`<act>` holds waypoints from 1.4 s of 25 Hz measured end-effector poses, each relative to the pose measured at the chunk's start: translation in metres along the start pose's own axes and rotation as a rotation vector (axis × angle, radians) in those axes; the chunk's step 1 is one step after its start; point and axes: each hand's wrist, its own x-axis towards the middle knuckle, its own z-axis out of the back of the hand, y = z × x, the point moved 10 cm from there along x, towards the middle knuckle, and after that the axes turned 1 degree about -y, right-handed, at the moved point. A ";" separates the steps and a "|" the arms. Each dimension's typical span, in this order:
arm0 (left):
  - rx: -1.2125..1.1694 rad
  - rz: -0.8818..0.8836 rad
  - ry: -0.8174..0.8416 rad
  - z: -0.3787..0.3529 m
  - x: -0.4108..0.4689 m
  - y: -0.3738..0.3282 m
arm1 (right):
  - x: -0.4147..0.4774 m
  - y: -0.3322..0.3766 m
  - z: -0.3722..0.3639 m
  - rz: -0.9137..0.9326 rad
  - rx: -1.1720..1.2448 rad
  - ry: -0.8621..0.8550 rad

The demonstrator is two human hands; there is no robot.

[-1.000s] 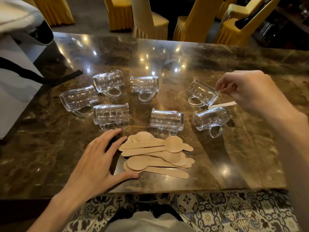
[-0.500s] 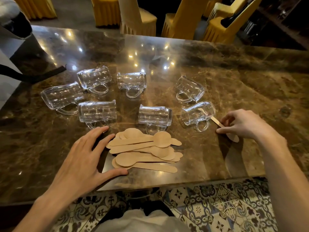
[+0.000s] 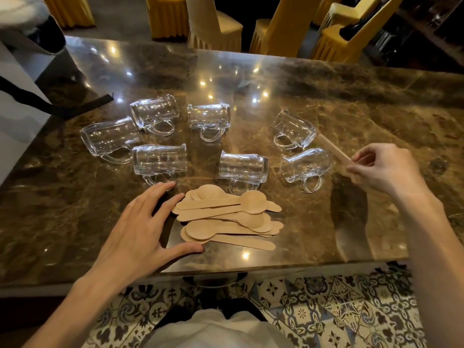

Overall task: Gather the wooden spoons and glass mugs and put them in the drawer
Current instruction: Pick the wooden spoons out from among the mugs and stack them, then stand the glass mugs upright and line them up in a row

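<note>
A pile of flat wooden spoons lies near the front edge of the brown marble table. My left hand rests flat on the table, fingers spread, its thumb and fingertips touching the pile's left side. Several clear glass mugs lie on their sides behind the pile, among them the nearest middle mug and the right mug. My right hand pinches one wooden spoon by one end, lifted just right of the right mug; its bowl is hidden in my fingers.
A white bag with a black strap stands at the table's left edge. Yellow-covered chairs line the far side. Patterned floor tiles show below the table's front edge. No drawer is in view.
My right hand, holding the single spoon, came down from behind the right mugs toward the table, then rose a little beside the right mug. My left hand stayed by the pile.
</note>
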 end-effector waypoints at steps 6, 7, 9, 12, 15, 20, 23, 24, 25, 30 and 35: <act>-0.010 -0.006 -0.010 0.002 -0.001 -0.001 | -0.036 0.094 0.038 0.373 0.197 -0.056; -0.011 -0.005 -0.009 0.002 -0.001 -0.001 | -0.043 0.107 0.036 0.409 0.213 -0.022; -0.016 -0.002 -0.011 0.002 -0.001 0.000 | -0.056 0.132 0.031 0.478 0.236 0.018; -0.018 -0.003 -0.012 0.003 -0.002 -0.001 | -0.078 0.167 0.018 0.582 0.242 0.083; -0.018 -0.005 -0.021 0.004 -0.002 -0.001 | -0.104 0.196 -0.005 0.706 0.228 0.153; -0.007 -0.007 -0.023 0.002 -0.002 0.000 | -0.136 0.208 -0.072 0.805 0.092 0.385; -0.012 -0.009 -0.028 0.002 -0.003 0.001 | -0.136 0.201 -0.091 0.776 0.079 0.421; -0.019 -0.008 -0.031 0.002 -0.004 0.001 | -0.135 0.200 -0.092 0.774 0.084 0.412; -0.025 -0.010 -0.033 0.002 -0.004 0.001 | -0.134 0.199 -0.092 0.776 0.086 0.399; -0.205 0.018 -0.082 0.013 -0.005 0.004 | -0.134 0.196 -0.089 0.778 0.081 0.391; -0.384 0.186 -0.312 0.056 0.003 0.043 | -0.104 0.185 -0.059 0.701 0.172 0.298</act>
